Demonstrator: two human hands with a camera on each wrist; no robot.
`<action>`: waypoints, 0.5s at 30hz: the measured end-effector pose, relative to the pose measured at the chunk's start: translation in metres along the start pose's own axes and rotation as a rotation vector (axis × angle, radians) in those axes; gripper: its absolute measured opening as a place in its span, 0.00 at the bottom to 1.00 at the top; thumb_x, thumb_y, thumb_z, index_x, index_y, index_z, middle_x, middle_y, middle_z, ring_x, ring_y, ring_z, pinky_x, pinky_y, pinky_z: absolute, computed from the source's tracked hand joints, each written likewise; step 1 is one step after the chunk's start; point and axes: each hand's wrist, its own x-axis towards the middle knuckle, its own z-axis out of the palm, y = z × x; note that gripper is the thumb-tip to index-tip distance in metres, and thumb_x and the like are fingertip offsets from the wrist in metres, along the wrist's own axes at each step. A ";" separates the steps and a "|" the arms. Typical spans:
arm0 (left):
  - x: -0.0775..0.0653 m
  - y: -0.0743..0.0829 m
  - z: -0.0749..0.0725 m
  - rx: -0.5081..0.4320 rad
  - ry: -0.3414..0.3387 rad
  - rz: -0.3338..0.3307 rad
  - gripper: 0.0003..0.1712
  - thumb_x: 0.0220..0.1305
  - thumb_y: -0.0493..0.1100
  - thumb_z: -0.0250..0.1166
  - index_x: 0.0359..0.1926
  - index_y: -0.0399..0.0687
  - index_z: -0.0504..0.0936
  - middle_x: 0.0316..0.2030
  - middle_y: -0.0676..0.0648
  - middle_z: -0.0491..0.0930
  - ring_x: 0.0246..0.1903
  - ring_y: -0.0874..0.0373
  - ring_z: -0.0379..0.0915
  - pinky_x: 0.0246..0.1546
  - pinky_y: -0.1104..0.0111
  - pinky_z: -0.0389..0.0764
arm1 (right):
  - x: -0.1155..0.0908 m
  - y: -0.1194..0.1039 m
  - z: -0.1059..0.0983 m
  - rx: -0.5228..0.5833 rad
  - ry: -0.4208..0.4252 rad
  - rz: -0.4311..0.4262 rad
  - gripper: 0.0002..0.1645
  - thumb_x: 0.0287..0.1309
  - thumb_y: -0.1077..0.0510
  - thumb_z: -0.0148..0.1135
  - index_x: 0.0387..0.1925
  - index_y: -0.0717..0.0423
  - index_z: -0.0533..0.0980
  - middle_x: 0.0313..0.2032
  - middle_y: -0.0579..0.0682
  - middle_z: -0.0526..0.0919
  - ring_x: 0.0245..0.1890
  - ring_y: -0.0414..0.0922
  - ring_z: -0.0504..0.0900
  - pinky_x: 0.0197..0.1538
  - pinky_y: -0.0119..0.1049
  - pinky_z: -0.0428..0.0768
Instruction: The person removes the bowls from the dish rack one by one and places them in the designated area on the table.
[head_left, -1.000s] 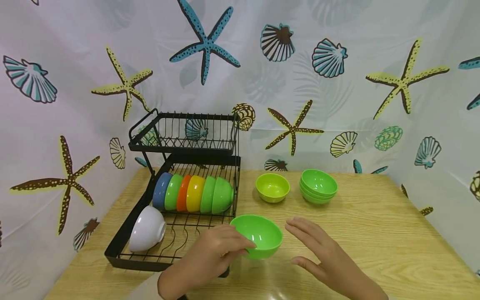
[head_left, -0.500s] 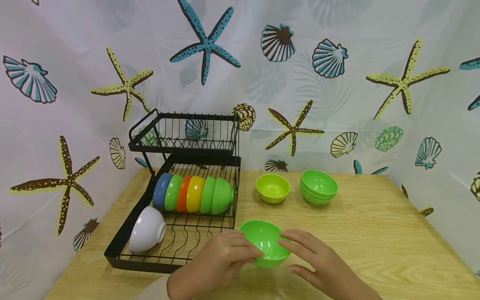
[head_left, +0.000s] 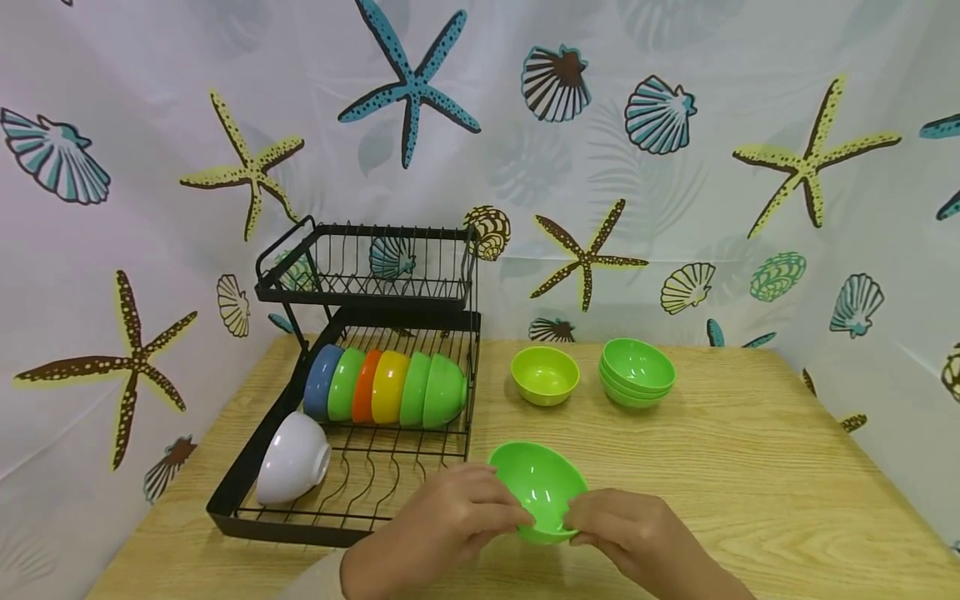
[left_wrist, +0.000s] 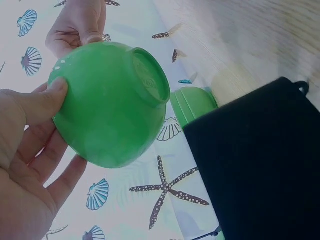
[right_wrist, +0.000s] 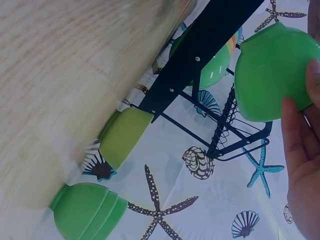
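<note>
Between both hands, over the front of the table, a green bowl (head_left: 536,483) is held with its inside tilted up toward the head camera. My left hand (head_left: 461,517) pinches its left rim, the thumb (left_wrist: 57,92) on the outer wall and the fingers at the rim. On the opposite side my right hand (head_left: 630,529) pinches the near right rim. The left wrist view shows the bowl's round foot (left_wrist: 150,77) facing away from the palm. In the right wrist view the bowl (right_wrist: 272,75) has fingers at its lower right edge.
A black two-tier dish rack (head_left: 300,529) stands at left. Several coloured bowls (head_left: 387,387) stand on edge in its lower tier, with a white bowl (head_left: 292,458) nearer the front. Behind on the table are a yellow-green bowl (head_left: 545,375) and a stack of green bowls (head_left: 637,371).
The bowl has moved right and slightly nearer in my left hand. My right hand, apart from it with spread fingers a second ago, has come in and taken its right rim.
</note>
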 end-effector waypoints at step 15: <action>-0.004 -0.001 0.000 -0.026 -0.045 0.008 0.10 0.56 0.41 0.71 0.41 0.52 0.87 0.38 0.58 0.84 0.42 0.68 0.78 0.55 0.68 0.77 | 0.004 -0.002 0.000 -0.014 -0.003 -0.031 0.09 0.62 0.54 0.60 0.36 0.54 0.82 0.35 0.48 0.85 0.36 0.40 0.84 0.45 0.24 0.80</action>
